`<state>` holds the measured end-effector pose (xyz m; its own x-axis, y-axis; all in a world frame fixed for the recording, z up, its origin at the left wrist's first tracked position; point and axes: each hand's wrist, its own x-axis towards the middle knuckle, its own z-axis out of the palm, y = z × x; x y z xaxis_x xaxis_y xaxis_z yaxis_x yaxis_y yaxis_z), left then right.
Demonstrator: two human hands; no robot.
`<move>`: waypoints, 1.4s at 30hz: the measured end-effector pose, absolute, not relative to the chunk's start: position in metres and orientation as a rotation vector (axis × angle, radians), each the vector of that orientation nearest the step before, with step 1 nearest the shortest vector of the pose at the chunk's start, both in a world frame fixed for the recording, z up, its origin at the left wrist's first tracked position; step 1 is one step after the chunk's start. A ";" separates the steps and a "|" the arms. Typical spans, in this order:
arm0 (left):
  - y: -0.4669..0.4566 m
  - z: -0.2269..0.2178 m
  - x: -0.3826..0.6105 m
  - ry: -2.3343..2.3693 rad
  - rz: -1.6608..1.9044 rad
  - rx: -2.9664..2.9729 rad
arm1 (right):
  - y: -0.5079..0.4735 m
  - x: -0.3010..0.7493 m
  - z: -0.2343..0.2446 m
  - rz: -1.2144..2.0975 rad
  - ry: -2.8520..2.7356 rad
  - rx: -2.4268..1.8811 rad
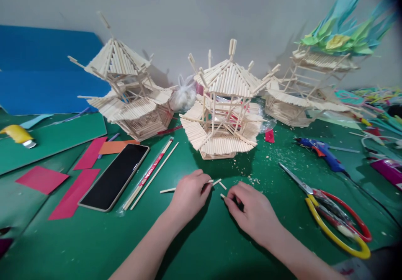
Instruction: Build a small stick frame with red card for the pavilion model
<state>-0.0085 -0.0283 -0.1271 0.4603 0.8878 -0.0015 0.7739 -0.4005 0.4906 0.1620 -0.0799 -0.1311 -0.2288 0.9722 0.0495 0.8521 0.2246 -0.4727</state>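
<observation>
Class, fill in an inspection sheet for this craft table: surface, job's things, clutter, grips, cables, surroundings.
Surface: green table, with crumbs near the middle.
Job's things: long stick; stub; loose piece between the hands; middle pagoda behind.
Clutter: phone, chopsticks, red paper, scissors, glue gun, left pagoda, right pagoda.
Grips: left hand pinches the long stick; right hand pinches the stub.
Cables: black cable from the glue gun.
Surroundings: grey wall, blue board, paper plant.
</observation>
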 end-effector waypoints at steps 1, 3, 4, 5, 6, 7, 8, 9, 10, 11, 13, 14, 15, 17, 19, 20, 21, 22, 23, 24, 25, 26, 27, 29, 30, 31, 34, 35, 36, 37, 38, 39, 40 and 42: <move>-0.028 -0.127 -0.009 1.368 0.349 2.294 | -0.077 0.157 -0.133 0.460 -2.168 -1.710; -0.028 -0.127 -0.009 1.326 0.325 2.299 | -0.073 0.148 -0.136 0.411 -2.154 -1.734; -0.028 -0.127 -0.009 1.310 0.316 2.299 | -0.071 0.145 -0.136 0.387 -2.150 -1.745; -0.028 -0.127 -0.009 1.297 0.308 2.298 | -0.069 0.143 -0.137 0.364 -2.150 -1.753; -0.027 -0.127 -0.010 1.286 0.301 2.297 | -0.068 0.141 -0.138 0.343 -2.150 -1.760; -0.027 -0.127 -0.010 1.278 0.294 2.296 | -0.067 0.140 -0.138 0.326 -2.153 -1.764; -0.027 -0.127 -0.010 1.270 0.288 2.295 | -0.067 0.140 -0.139 0.312 -2.157 -1.767; -0.027 -0.128 -0.010 1.263 0.283 2.295 | -0.066 0.139 -0.140 0.299 -2.162 -1.769; -0.027 -0.128 -0.010 1.258 0.279 2.296 | -0.066 0.139 -0.140 0.288 -2.168 -1.768; -0.026 -0.128 -0.010 1.253 0.275 2.296 | -0.065 0.139 -0.141 0.277 -2.170 -1.769; -0.026 -0.129 -0.010 1.249 0.270 2.297 | -0.065 0.138 -0.143 0.262 -2.176 -1.768; -0.026 -0.129 -0.010 1.250 0.269 2.298 | -0.065 0.138 -0.143 0.255 -2.177 -1.769; -0.026 -0.130 -0.010 1.252 0.266 2.299 | -0.064 0.138 -0.144 0.250 -2.179 -1.769; -0.026 -0.130 -0.010 1.255 0.261 2.302 | -0.064 0.137 -0.145 0.241 -2.181 -1.772; -0.027 -0.131 -0.010 1.259 0.256 2.304 | -0.064 0.137 -0.145 0.235 -2.180 -1.777; -0.027 -0.131 -0.010 1.261 0.254 2.305 | -0.065 0.137 -0.146 0.233 -2.179 -1.779; -0.027 -0.132 -0.010 1.263 0.252 2.306 | -0.065 0.136 -0.146 0.230 -2.177 -1.779; -0.027 -0.132 -0.010 1.265 0.251 2.307 | -0.065 0.136 -0.146 0.228 -2.174 -1.780; -0.027 -0.132 -0.010 1.266 0.249 2.309 | -0.065 0.136 -0.146 0.228 -2.171 -1.777; -0.027 -0.132 -0.010 1.268 0.248 2.311 | -0.065 0.136 -0.146 0.229 -2.167 -1.774; -0.028 -0.132 -0.010 1.269 0.247 2.313 | -0.065 0.136 -0.146 0.232 -2.163 -1.769; -0.028 -0.131 -0.010 1.270 0.246 2.315 | -0.065 0.137 -0.145 0.238 -2.157 -1.764; -0.028 -0.131 -0.010 1.271 0.246 2.317 | -0.066 0.138 -0.144 0.246 -2.152 -1.758; -0.028 -0.130 -0.011 1.271 0.245 2.321 | -0.067 0.141 -0.142 0.265 -2.140 -1.751; -0.028 -0.130 -0.011 1.271 0.246 2.322 | -0.068 0.143 -0.141 0.277 -2.133 -1.750; -0.028 -0.130 -0.011 1.271 0.246 2.323 | -0.069 0.145 -0.139 0.288 -2.128 -1.751; -0.028 -0.130 -0.010 1.275 0.247 2.323 | -0.073 0.152 -0.137 0.318 -2.114 -1.756; -0.028 -0.130 -0.010 1.277 0.247 2.323 | -0.074 0.154 -0.136 0.325 -2.109 -1.761; -0.028 -0.129 -0.010 1.277 0.247 2.323 | -0.075 0.156 -0.136 0.330 -2.104 -1.766; -0.028 -0.129 -0.010 1.276 0.247 2.324 | -0.075 0.157 -0.135 0.334 -2.099 -1.771; -0.028 -0.129 -0.010 1.276 0.247 2.325 | -0.075 0.159 -0.135 0.338 -2.095 -1.775; -0.028 -0.129 -0.010 1.275 0.245 2.327 | -0.075 0.160 -0.135 0.343 -2.093 -1.777; -0.028 -0.129 -0.010 1.276 0.243 2.328 | -0.075 0.161 -0.135 0.347 -2.092 -1.778; -0.028 -0.129 -0.010 1.275 0.238 2.330 | -0.074 0.163 -0.135 0.357 -2.094 -1.776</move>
<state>-0.0097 -0.0275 -0.1285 0.5530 0.8301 -0.0709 0.7485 -0.4577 0.4799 0.1630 -0.0742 -0.1354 -0.1369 0.9838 0.1154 0.8900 0.1733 -0.4217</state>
